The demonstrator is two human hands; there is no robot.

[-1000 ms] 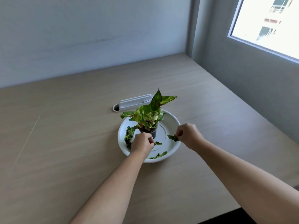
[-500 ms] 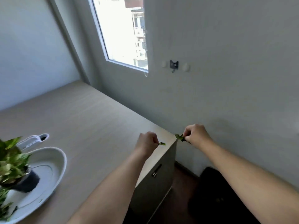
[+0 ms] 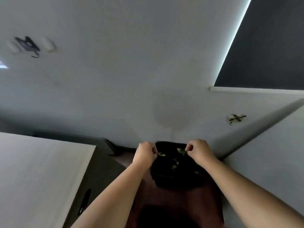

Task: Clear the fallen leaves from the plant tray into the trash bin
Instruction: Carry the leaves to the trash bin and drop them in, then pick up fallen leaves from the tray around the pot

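Left hand (image 3: 145, 153) and right hand (image 3: 198, 149) each pinch a fallen leaf (image 3: 161, 154) above the black trash bin (image 3: 174, 168), fingers closed on it, positioned so release drops it inside.

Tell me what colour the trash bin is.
The trash bin is black, clearest in the head view.
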